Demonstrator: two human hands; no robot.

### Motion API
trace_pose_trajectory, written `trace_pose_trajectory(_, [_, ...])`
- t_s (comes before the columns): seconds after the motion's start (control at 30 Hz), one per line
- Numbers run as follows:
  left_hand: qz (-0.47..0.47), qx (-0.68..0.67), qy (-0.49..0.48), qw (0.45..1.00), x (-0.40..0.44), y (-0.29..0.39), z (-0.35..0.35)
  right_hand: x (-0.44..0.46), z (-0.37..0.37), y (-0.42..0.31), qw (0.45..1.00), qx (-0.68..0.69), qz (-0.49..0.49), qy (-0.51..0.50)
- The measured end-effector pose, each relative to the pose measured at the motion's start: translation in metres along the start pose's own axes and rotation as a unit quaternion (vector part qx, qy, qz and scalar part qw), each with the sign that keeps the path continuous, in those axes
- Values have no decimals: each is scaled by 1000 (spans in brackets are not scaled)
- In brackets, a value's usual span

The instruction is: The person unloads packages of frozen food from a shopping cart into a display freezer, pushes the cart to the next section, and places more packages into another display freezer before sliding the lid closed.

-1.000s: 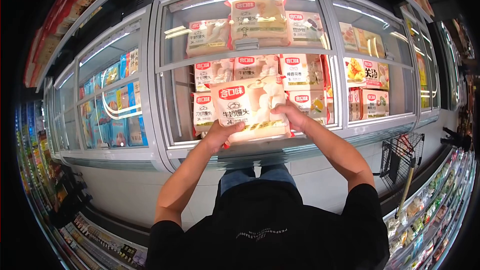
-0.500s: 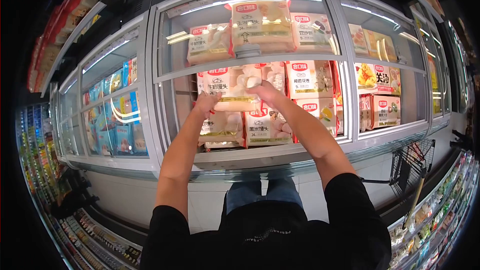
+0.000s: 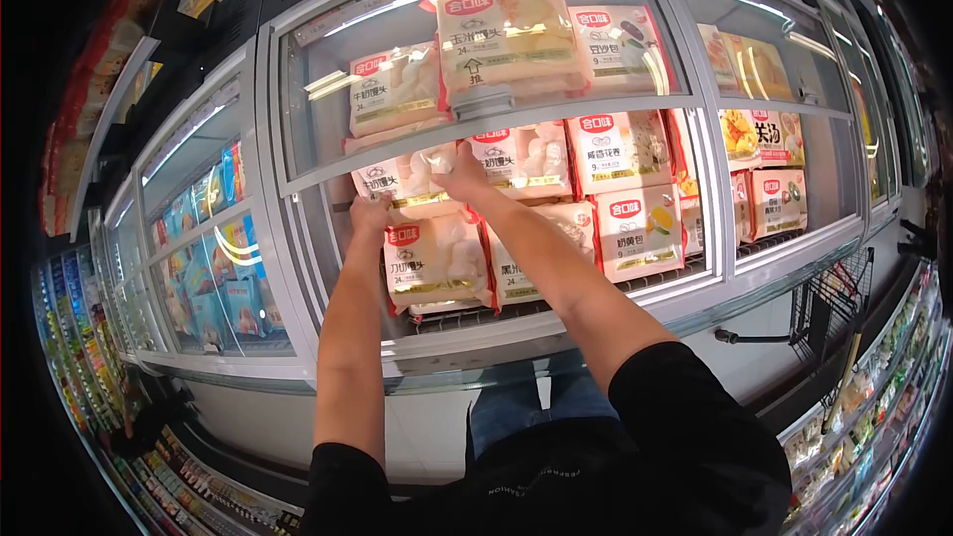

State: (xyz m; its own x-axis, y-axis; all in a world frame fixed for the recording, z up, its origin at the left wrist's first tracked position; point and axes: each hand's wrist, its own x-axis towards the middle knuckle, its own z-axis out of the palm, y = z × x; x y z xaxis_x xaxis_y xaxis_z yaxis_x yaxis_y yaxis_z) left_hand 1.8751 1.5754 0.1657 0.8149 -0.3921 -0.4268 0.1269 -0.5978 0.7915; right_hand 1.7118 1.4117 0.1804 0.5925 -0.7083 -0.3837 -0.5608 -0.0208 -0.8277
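A bag of steamed buns [image 3: 405, 161], pink and white with a red label, stands at the left of the open freezer section. My left hand [image 3: 371, 212] is closed on its lower left corner. My right hand [image 3: 461, 179] grips its right side, with the fingers partly hidden. Just below lies another bag of buns [image 3: 427, 263], and a similar bag [image 3: 526, 161] sits to the right of my right hand. Under my right forearm, a further bag [image 3: 526, 238] is partly covered.
Sliding glass [image 3: 397, 50] covers the rear of the freezer, with more bags behind it. The metal front frame [image 3: 476, 362] runs beneath my forearms. Blue packages [image 3: 223, 288] fill the left section. A black shopping cart [image 3: 829, 313] stands at the right.
Both hands have moved left with the bag, uncovering the similar bag behind it and the bag beneath. The camera view has tilted and shifted.
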Motion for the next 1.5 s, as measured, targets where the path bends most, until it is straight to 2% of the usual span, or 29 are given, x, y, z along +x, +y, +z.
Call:
trace_pose_trajectory(0.1, [37,132,29,990,9,-12,2,-2,6,4,999,-7,-31,41])
trace_pose_trajectory(0.2, [30,168,39,985,-7,3,6,4,19,12,996,-54,-13,71])
trace_pose_trajectory(0.23, [7,168,14,986,-8,8,3,4,20,11,995,-56,-20,80])
trace_pose_trajectory(0.33, [-42,253,59,965,-11,19,5,0,16,1,996,-71,30,51])
trace_pose_trajectory(0.43, [-74,265,67,959,-24,33,9,-15,13,-14,991,-105,59,62])
trace_pose_trajectory(0.53, [13,350,153,924,-62,46,25,-44,7,-22,959,-278,-18,45])
trace_pose_trajectory(0.6, [51,292,55,954,-94,64,28,-82,-24,-36,963,-258,-70,-37])
trace_pose_trajectory(0.67, [123,242,-19,962,-116,72,35,-127,-57,-54,967,-232,-98,-39])
trace_pose_trajectory(0.73, [198,185,-79,959,-151,73,34,-148,-63,-30,956,-200,-214,-7])
trace_pose_trajectory(0.77, [236,153,-109,953,-169,73,37,-171,-76,-31,952,-192,-234,52])
trace_pose_trajectory(0.8, [209,50,-126,968,-188,69,44,-196,-93,-35,942,-187,-254,112])
trace_pose_trajectory(0.83, [207,23,-176,962,-231,100,44,-224,-113,-41,947,-166,-249,120])
trace_pose_trajectory(0.9, [243,-18,-212,946,-284,115,52,-273,-157,-40,947,-120,-265,137])
trace_pose_trajectory(0.97, [239,-29,-250,938,-344,139,64,-320,-191,-26,942,-63,-296,147])
trace_pose_trajectory(1.03, [261,-28,-291,920,-398,150,84,-364,-228,-4,946,-48,-278,158])
trace_pose_trajectory(1.1, [314,-19,-344,885,-441,154,113,-406,-268,25,938,-27,-287,192])
trace_pose_trajectory(1.27, [284,0,-499,819,-543,172,215,-495,-383,109,925,-8,-252,283])
trace_pose_trajectory(1.33, [295,21,-519,802,-581,178,273,-522,-429,149,915,-9,-250,315])
trace_pose_trajectory(1.37, [313,42,-500,806,-604,184,305,-536,-455,168,915,5,-248,317])
trace_pose_trajectory(1.5, [435,92,-498,745,-699,206,425,-582,-545,247,901,-8,-228,369])
